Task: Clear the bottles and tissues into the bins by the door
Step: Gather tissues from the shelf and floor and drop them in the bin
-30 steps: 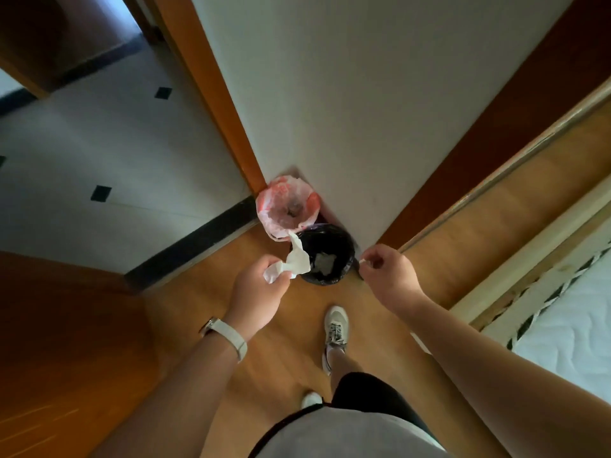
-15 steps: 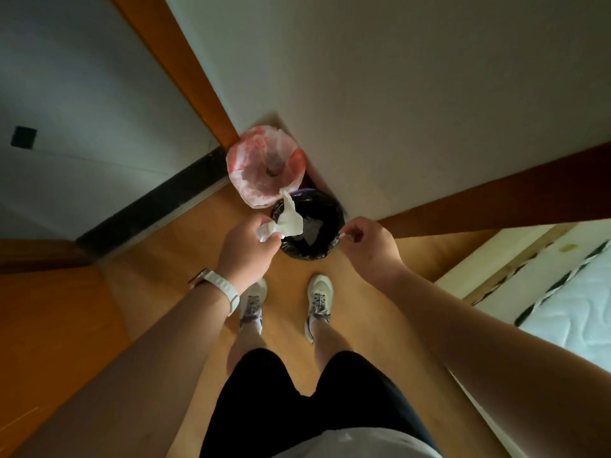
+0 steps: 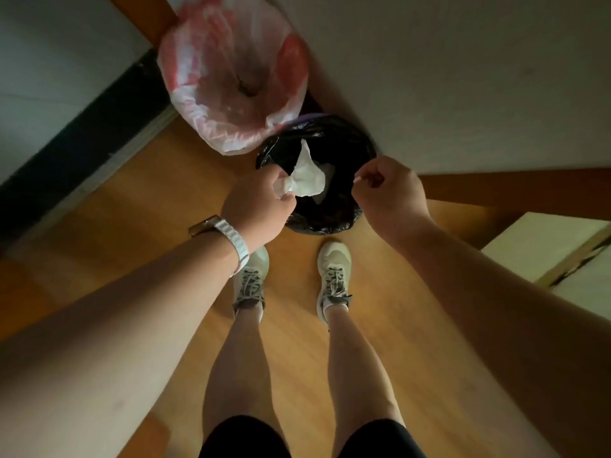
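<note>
My left hand (image 3: pixel 256 206), a watch on its wrist, is shut on a crumpled white tissue (image 3: pixel 305 178) and holds it over the mouth of the black-bagged bin (image 3: pixel 344 213). More white tissue lies inside that bin. My right hand (image 3: pixel 388 193) hovers at the bin's right rim with its fingers pinched on a small white scrap (image 3: pixel 356 180); I cannot tell what the scrap is. Just behind to the left stands a second bin lined with a pink and white bag (image 3: pixel 231 77). No bottle is in view.
Both bins stand against the white wall (image 3: pixel 446 77), beside the orange door frame (image 3: pixel 158 21). My two feet in pale sneakers (image 3: pixel 334 276) stand on the wooden floor just short of the black bin. A bed corner (image 3: pixel 562 256) juts in at the right.
I have stepped up to the bins and both feet now stand together. My left hand has carried the tissue from beside the pink bin to over the black bin. The right hand stays pinched.
</note>
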`<control>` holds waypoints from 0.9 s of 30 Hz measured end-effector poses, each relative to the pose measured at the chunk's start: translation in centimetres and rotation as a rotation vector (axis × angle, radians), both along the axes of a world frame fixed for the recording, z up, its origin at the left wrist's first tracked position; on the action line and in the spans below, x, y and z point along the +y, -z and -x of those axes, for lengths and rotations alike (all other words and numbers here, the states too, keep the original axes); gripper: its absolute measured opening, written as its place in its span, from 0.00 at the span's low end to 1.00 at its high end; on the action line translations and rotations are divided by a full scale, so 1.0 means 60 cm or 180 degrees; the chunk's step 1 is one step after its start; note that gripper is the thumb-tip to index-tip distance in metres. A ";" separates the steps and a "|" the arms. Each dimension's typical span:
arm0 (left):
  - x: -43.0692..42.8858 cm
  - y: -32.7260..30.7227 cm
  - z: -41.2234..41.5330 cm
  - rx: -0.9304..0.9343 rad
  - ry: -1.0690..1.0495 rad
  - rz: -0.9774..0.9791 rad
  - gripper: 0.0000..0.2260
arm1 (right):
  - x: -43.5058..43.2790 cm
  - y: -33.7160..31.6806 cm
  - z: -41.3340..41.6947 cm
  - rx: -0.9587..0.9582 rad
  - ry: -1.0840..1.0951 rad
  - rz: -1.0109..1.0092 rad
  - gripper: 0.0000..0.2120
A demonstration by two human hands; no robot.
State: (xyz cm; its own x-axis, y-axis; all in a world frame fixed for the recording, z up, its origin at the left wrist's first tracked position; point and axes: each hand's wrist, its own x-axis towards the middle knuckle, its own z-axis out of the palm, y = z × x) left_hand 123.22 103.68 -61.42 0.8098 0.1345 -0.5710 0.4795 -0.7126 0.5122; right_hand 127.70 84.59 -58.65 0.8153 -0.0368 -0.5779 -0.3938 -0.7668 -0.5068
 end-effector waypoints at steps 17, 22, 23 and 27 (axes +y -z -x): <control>0.039 0.043 -0.013 -0.0129 0.0451 0.0058 0.21 | -0.022 0.075 -0.018 0.0255 -0.0361 0.0178 0.16; 0.058 -0.050 -0.041 -0.0756 0.0964 -0.0096 0.20 | -0.023 -0.034 -0.036 0.0038 -0.0892 0.0411 0.18; 0.061 -0.074 -0.049 -0.0856 0.1067 -0.0122 0.20 | -0.021 -0.059 -0.037 -0.0017 -0.0981 0.0465 0.18; 0.073 -0.179 -0.076 -0.1178 0.1556 -0.0243 0.20 | -0.002 -0.163 -0.033 -0.0188 -0.1279 0.0679 0.20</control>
